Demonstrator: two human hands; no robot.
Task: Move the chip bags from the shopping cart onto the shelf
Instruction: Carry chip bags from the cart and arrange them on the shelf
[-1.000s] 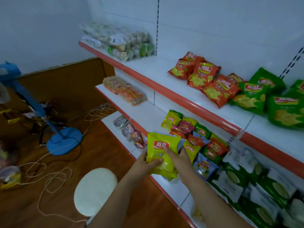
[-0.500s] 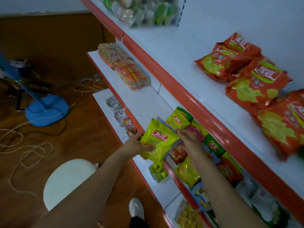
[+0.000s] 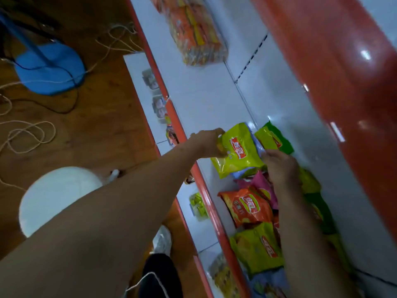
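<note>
My left hand [image 3: 207,143] pinches the yellow bag [image 3: 236,150]; my right hand [image 3: 281,166] steadies it, grip unclear. Released near the shelf [image 3: 206,100] lip, it could slide off.

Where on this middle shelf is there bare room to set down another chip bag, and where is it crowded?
Bare white shelf lies between the orange wrapped packs and the yellow-green bag held by the left hand. A thinner strip runs along the red front lip. Crowded: from the right hand onward, the orange bag and its neighbours overlap.
</note>
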